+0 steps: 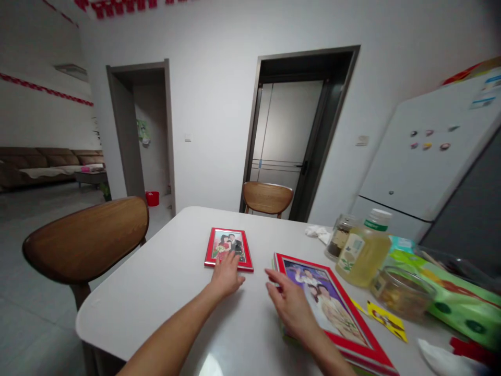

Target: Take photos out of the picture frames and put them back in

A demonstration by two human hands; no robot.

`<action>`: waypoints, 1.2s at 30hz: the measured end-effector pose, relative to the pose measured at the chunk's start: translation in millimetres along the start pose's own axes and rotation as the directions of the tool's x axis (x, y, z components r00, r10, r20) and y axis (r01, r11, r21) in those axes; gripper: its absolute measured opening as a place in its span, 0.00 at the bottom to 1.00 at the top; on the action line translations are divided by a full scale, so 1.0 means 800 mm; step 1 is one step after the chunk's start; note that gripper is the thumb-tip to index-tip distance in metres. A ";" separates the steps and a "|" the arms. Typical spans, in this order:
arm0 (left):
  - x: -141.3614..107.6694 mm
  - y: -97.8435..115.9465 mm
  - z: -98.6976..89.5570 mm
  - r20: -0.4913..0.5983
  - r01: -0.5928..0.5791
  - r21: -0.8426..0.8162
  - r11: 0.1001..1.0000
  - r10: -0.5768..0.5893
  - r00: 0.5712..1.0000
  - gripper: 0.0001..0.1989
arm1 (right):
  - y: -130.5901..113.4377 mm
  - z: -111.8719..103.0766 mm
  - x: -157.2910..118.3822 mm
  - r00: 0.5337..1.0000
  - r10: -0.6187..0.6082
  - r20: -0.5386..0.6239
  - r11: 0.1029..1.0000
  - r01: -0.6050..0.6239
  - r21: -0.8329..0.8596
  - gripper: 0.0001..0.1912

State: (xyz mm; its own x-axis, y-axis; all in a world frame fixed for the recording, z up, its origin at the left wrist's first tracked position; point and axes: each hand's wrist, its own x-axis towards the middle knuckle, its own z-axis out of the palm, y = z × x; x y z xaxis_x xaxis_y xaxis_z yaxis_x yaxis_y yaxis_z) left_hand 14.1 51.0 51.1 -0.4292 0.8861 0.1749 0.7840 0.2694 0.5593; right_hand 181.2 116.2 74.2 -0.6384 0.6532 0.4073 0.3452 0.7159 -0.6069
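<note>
A small red-framed photo (235, 239) lies flat on the white table (156, 277). My left hand (227, 272) rests over its lower edge, fingers spread and palm down. To the right, a larger red-framed photo with a purple background (338, 303) lies on top of something with a green edge. My right hand (291, 300) is at that frame's left side, partly over it, with fingers apart and nothing held. Whether its fingertips touch the frame is hard to tell.
At the right stand a dark-filled jar (340, 237), a bottle of yellow liquid (365, 250), a round clear container (403, 292) and a green tissue pack (457, 297). A yellow packet (387, 319) lies before them. Wooden chairs (90, 235) stand at the left and far side.
</note>
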 end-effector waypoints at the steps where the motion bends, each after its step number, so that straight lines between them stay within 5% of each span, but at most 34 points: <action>1: 0.005 -0.011 -0.007 0.023 0.003 0.041 0.999 -0.004 1.000 0.33 | -0.011 0.022 -0.001 0.999 -0.013 0.037 1.000 0.012 0.013 0.20; 4: 0.003 -0.030 -0.019 0.062 -0.011 0.131 0.991 0.003 0.998 0.33 | -0.020 0.074 0.001 0.998 0.016 0.052 1.000 -0.015 -0.012 0.21; 7: -0.028 -0.027 -0.024 0.047 -0.027 0.183 0.983 0.019 0.999 0.32 | -0.008 0.096 0.004 0.998 0.052 0.032 0.998 -0.051 -0.029 0.21; 13: -0.149 -0.019 -0.023 0.062 -0.120 0.216 0.969 0.109 0.992 0.40 | 0.002 0.089 -0.014 0.990 0.112 0.087 0.991 -0.118 0.060 0.22; 16: -0.197 -0.027 -0.011 0.072 -0.205 0.243 0.948 0.194 0.978 0.34 | -0.003 0.082 -0.026 0.978 0.167 0.128 0.965 -0.189 0.184 0.24; 20: -0.226 -0.032 0.002 -0.034 -0.277 0.250 0.928 0.294 0.955 0.15 | -0.008 0.076 -0.039 0.957 0.256 0.136 0.893 -0.288 0.345 0.27; 23: -0.228 -0.018 -0.013 -0.138 -0.302 0.147 0.942 0.322 0.937 0.09 | -0.011 0.070 -0.046 0.920 0.374 0.113 0.793 -0.381 0.476 0.31; 27: -0.217 0.013 -0.055 -0.326 -0.101 -0.252 0.963 0.014 0.945 0.07 | -0.035 0.064 -0.049 0.926 0.367 0.084 0.727 -0.342 0.595 0.30; 30: -0.205 0.025 -0.073 -0.365 -0.035 -0.585 0.811 -0.224 0.904 0.12 | -0.068 0.069 -0.050 0.970 0.174 0.169 0.770 -0.241 0.590 0.28; 33: -0.197 0.018 -0.074 -0.358 -0.024 -0.697 0.716 -0.319 0.878 0.31 | -0.092 0.081 -0.054 0.977 -0.003 0.213 0.856 -0.108 0.505 0.27; 36: -0.196 0.002 -0.070 -0.347 -0.013 -0.699 0.715 -0.324 0.880 0.37 | -0.094 0.092 -0.058 0.970 -0.065 0.235 0.940 -0.020 0.340 0.26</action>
State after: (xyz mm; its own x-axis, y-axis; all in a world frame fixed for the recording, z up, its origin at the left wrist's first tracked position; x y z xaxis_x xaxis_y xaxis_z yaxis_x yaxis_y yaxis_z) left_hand 57.4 -108.7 69.6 -0.7872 0.5618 0.2542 0.2525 -0.0824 0.9641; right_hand 134.5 13.8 50.9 -0.8032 0.5292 0.2736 0.1032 0.5759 -0.8109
